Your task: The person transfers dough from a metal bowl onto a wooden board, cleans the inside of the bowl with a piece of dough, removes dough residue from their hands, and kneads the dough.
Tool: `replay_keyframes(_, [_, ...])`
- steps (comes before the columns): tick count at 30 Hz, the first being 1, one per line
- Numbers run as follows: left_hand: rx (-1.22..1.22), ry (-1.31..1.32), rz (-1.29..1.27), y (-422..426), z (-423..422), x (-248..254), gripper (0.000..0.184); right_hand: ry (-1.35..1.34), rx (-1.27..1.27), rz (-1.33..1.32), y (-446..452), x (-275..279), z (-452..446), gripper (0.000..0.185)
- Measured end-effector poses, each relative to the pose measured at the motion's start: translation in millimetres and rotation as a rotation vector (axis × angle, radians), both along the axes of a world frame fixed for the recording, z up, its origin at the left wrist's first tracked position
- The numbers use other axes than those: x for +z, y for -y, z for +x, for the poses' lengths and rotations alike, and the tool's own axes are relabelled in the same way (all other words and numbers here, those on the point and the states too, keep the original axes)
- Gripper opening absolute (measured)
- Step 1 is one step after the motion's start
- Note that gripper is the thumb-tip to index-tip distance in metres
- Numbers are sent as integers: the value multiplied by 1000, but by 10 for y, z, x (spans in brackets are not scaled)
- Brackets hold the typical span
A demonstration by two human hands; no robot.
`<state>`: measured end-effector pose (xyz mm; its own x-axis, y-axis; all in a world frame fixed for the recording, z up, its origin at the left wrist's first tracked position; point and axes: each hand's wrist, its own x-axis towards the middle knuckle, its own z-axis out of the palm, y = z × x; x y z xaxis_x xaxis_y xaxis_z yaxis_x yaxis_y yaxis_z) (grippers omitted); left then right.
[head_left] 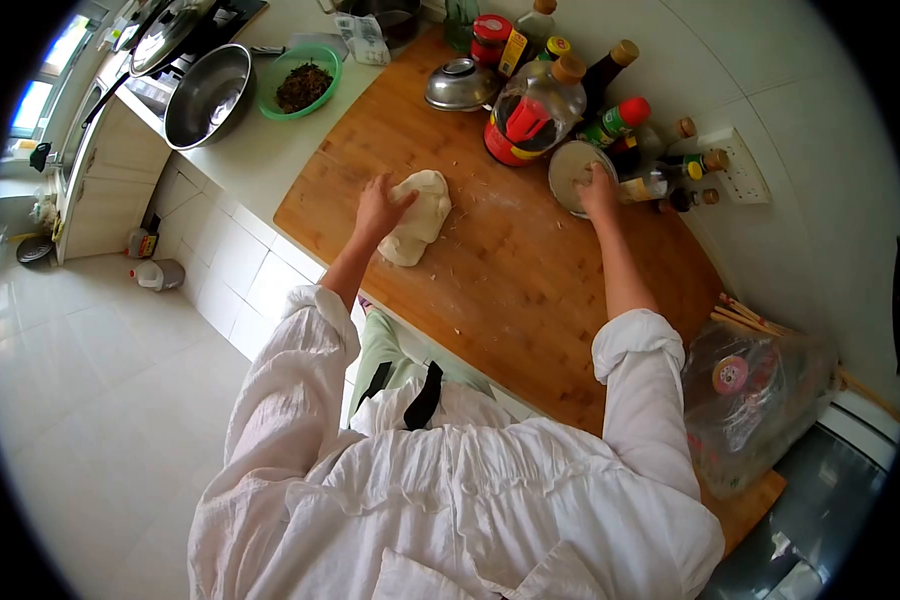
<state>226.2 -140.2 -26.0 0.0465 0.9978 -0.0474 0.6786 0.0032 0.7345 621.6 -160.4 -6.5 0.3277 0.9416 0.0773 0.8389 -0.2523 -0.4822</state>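
Observation:
A long piece of pale dough [420,222] lies on the wooden board [490,290]. My left hand [380,208] is at the dough's left side, its thumb and fingers apart and the fingertips near or on its edge. Farther right, my right hand [597,193] reaches into a round container [570,172] that holds something pale, perhaps flour. Its fingers are together at the surface; what they hold, if anything, is too small to make out. Bits of dough and white powder are scattered on the board between the hands.
Bottles and a large red-lidded jar [520,120] crowd the wall behind the container. A metal bowl [460,85] sits upside down at the back. Left are a green bowl [332,92] of dark food and a pan [210,97]. A plastic bag [760,400] lies right.

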Motion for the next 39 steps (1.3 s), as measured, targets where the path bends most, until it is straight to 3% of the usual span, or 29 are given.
replay_keyframes(1, [-8, 89, -310, -75, 14, -21, 65, 38, 9, -74, -35, -48, 26, 24])
replay_keyframes(5, [-84, -36, -412, -263, 49, 108, 75, 69, 145, -179, -15, -348, 121, 41])
replay_keyframes(8, [-179, 192, -658, -323, 44, 225, 70, -61, 105, -283, -25, -392, 176, 45])
replay_keyframes(9, [-220, 152, -606, -292, 41, 225, 58, -63, 98, -288, 5, -304, 131, 45])
replay_keyframes(10, [-260, 114, -551, -255, 35, 222, 47, -455, -103, -253, 35, -121, 50, 38])
replay_keyframes(11, [-267, 114, -552, -169, 37, 258, 47, -841, -305, -203, 73, 43, -48, 31])
replay_keyframes(12, [-384, -25, -184, -20, 37, 331, 42, -837, -312, -200, 165, 131, -139, 31])
replay_keyframes(13, [-488, -161, 186, 128, 25, 392, 38, -1180, -309, -84, 305, 212, -250, 26])
replay_keyframes(14, [-494, -156, 184, 257, -29, 370, 38, -1519, -300, 43, 446, 273, -382, 21])
replay_keyframes(16, [-747, 121, 243, 478, -145, 300, 43, -1543, -181, 19, 634, 261, -696, 16])
replay_keyframes(17, [-755, 127, 245, 549, -172, 294, 43, -1577, -103, -46, 678, 155, -805, 16])
replay_keyframes(19, [-516, 310, -212, 604, -206, 450, 58, -1555, -210, -51, 674, 84, -1081, 13])
replay_keyframes(20, [-586, 96, -70, 524, -209, 529, 72, -1553, -210, -54, 667, 57, -1189, 13])
replay_keyframes(21, [-583, 97, -71, 454, -187, 513, 72, -1312, -57, -105, 646, 4, -1280, 11])
replay_keyframes(22, [-694, -126, 60, 350, -163, 486, 74, -1069, 87, -146, 617, -47, -1346, 8])
replay_keyframes(23, [-799, -354, 195, 246, -147, 470, 76, -1071, 88, -141, 592, -81, -1374, 8])
replay_keyframes(25, [-799, -343, 277, 215, -148, 338, 67, -1004, -22, -151, 584, -106, -1321, 4])
replay_keyframes(26, [-914, -261, 141, 258, -151, 251, 59, -549, -90, -97, 593, -76, -1267, 12])
replay_keyframes(27, [-1029, -180, 5, 278, -164, 204, 52, -545, -92, -97, 655, -14, -1310, 12])
replay_keyframes(29, [-1052, -186, 274, 596, -333, 323, 41, -745, 315, -487, 752, 82, -1395, 20])
replay_keyframes(30, [-1093, -177, 328, 758, -449, 366, 40, -683, 313, -545, 764, 32, -1390, 25])
replay_keyframes(31, [-1091, -143, 335, 907, -557, 396, 38, -681, 307, -541, 774, -13, -1379, 25])
replay_keyframes(32, [-1071, -87, 320, 1016, -654, 436, 38, -588, 252, -366, 766, -55, -1371, 25])
replay_keyframes(33, [-1005, -31, 283, 1085, -697, 538, 39, -492, 196, -193, 754, -114, -1360, 25])
replay_keyframes(34, [-889, 70, 223, 1121, -731, 509, 40, -493, 191, -189, 724, -259, -1307, 25])
replay_keyframes(36, [-778, 167, 159, 1169, -764, 501, 42, 30, 221, 164, 590, -437, -1234, 29])
replay_keyframes(38, [-229, 511, -238, 1176, -735, 540, 39, 148, 170, 75, 429, -481, -1167, 32])
replay_keyframes(39, [-231, 509, -240, 1145, -748, 508, 39, 266, 123, -15, 337, -437, -1152, 35])
